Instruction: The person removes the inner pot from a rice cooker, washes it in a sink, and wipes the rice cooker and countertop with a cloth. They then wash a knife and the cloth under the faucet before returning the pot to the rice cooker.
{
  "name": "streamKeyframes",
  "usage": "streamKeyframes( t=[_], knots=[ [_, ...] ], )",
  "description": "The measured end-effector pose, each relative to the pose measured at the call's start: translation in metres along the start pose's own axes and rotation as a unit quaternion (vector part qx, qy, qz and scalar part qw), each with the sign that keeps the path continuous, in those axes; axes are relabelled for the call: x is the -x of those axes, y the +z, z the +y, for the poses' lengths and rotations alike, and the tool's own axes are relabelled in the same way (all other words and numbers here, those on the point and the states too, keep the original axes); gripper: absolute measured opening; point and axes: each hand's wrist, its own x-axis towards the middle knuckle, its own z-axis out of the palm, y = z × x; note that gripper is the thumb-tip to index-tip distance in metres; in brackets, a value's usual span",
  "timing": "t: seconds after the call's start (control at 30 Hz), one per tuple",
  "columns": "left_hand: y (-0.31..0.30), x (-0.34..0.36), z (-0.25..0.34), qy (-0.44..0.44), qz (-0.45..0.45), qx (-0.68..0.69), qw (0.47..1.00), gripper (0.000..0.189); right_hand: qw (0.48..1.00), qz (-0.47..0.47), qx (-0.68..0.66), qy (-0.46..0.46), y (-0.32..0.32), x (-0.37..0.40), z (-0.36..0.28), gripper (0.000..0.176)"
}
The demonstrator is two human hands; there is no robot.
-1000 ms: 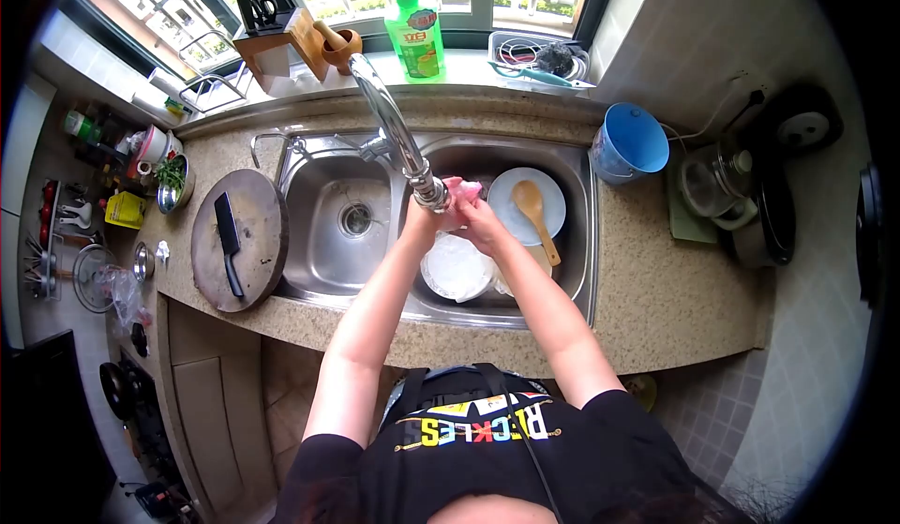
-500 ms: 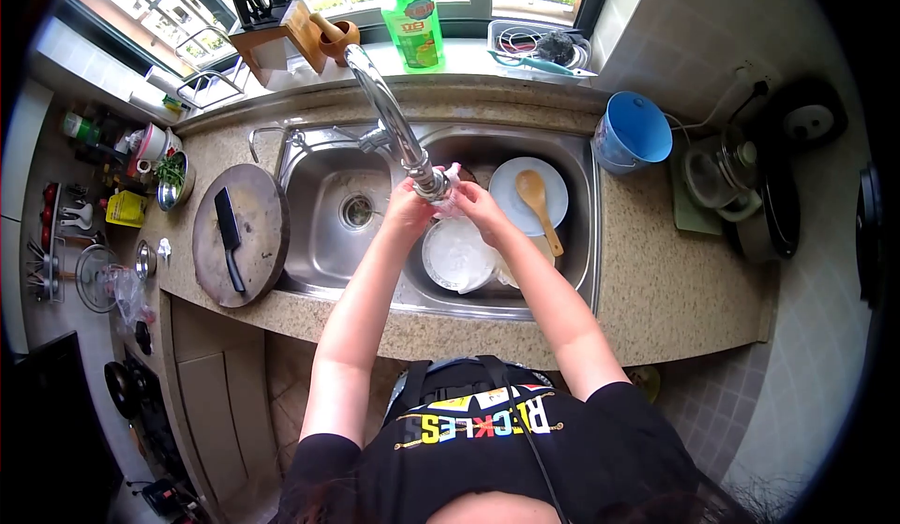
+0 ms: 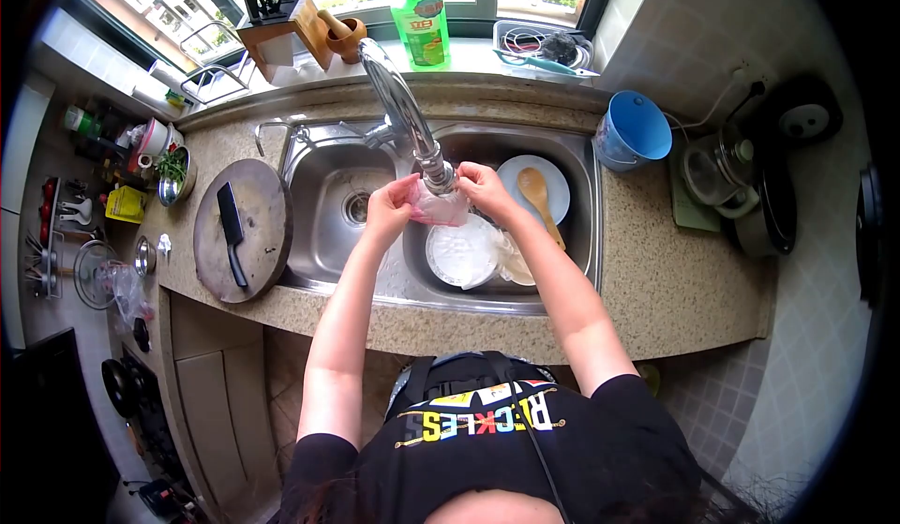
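Both my hands are raised over the right basin of the steel sink point(image 3: 577, 243), under the spout of the tall faucet point(image 3: 403, 112). My left hand point(image 3: 389, 207) and my right hand point(image 3: 486, 189) hold the two sides of a thin, clear pinkish plastic bag point(image 3: 439, 207), stretched open between them right below the spout. Under the bag sits a white bowl point(image 3: 461, 254). A white plate point(image 3: 534, 191) with a wooden spoon point(image 3: 536, 201) on it lies at the back right of the basin.
A round wooden cutting board point(image 3: 239, 243) with a black cleaver point(image 3: 231, 229) lies left of the sink. Green dish soap point(image 3: 422, 27) stands on the windowsill. A blue bucket point(image 3: 633, 130) and pots point(image 3: 741, 196) stand on the counter to the right.
My hands have drawn apart and dropped slightly. The pink bundle pressed between them now hangs spread open as a bag under the spout.
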Motion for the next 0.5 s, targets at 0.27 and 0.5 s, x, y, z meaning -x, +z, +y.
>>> streamKeyframes(
  t=[0.27, 0.5],
  knots=[
    [-0.006, -0.005, -0.036, -0.104, 0.150, -0.040, 0.982, 0.045, 0.997, 0.032, -0.003, -0.071, 0.011, -0.010, 0.007, 0.009],
    [0.074, -0.006, -0.063, -0.246, -0.017, 0.519, 0.818, 0.030, 0.992, 0.090, 0.005, -0.085, 0.071, 0.026, 0.024, 0.014]
  ],
)
